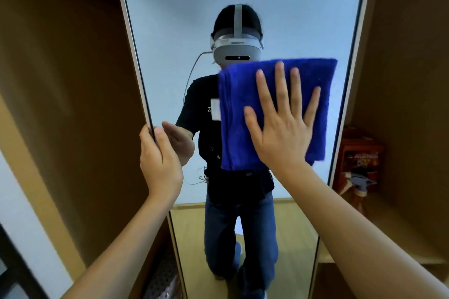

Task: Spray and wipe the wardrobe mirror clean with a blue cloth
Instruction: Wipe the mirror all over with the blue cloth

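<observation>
The tall wardrobe mirror point(170, 7) fills the middle of the head view and reflects a person in a headset. A folded blue cloth point(240, 104) lies flat against the glass at centre right. My right hand point(281, 124) presses on the cloth with fingers straight and spread. My left hand point(159, 158) grips the mirror's left edge, fingers curled round the frame and thumb on the glass side.
Brown wardrobe panels point(60, 80) flank the mirror on both sides. On a shelf to the right stand a spray bottle point(359, 182) and an orange box point(362, 148). A patterned basket point(162, 277) sits low on the left.
</observation>
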Available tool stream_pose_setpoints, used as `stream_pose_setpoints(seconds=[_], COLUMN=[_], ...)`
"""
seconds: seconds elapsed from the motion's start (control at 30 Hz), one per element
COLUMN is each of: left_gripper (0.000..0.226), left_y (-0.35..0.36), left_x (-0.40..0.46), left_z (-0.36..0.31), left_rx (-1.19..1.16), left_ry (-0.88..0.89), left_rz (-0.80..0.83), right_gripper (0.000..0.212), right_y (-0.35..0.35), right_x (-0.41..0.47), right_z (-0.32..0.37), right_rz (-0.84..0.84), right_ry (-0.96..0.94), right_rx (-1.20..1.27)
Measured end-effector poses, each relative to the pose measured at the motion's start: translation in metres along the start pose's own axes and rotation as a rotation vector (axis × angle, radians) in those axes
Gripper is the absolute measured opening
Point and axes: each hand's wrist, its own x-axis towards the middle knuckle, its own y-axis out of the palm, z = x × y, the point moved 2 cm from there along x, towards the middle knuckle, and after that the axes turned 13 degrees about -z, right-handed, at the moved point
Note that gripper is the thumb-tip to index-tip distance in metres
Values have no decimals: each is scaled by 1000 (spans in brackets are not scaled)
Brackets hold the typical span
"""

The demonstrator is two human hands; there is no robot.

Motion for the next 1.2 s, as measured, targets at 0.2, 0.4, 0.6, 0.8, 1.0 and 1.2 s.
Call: stream_pose_setpoints(seconds=[0.2, 0.4, 0.6, 0.8, 1.0, 1.2], left_gripper=[47, 39, 43, 39, 57, 56], left_y=[-2, -7, -12, -19, -17, -18], left_x=[-1, -1, 3, 8, 10, 10], left_z=[-6, -12, -12, -12, -4, -3], left_rx=[-35, -136, -206, -263, -293, -293], left_ry=[-71, -110, -125, -171, -242, -162], left_rz=[11, 56, 94, 129, 103, 125], right_gripper=[57, 60, 57, 59, 62, 62], right_y=[6, 12, 17, 23, 27, 25], right_x=[15, -72, -13, -22, -129, -126], right_z=[42, 67, 107, 129, 133, 130], right_rz=[-47, 42, 35, 29, 113, 98], right_ry=[24, -111, -76, -45, -20, -38], right_rx=[26, 5, 61, 64, 43, 54])
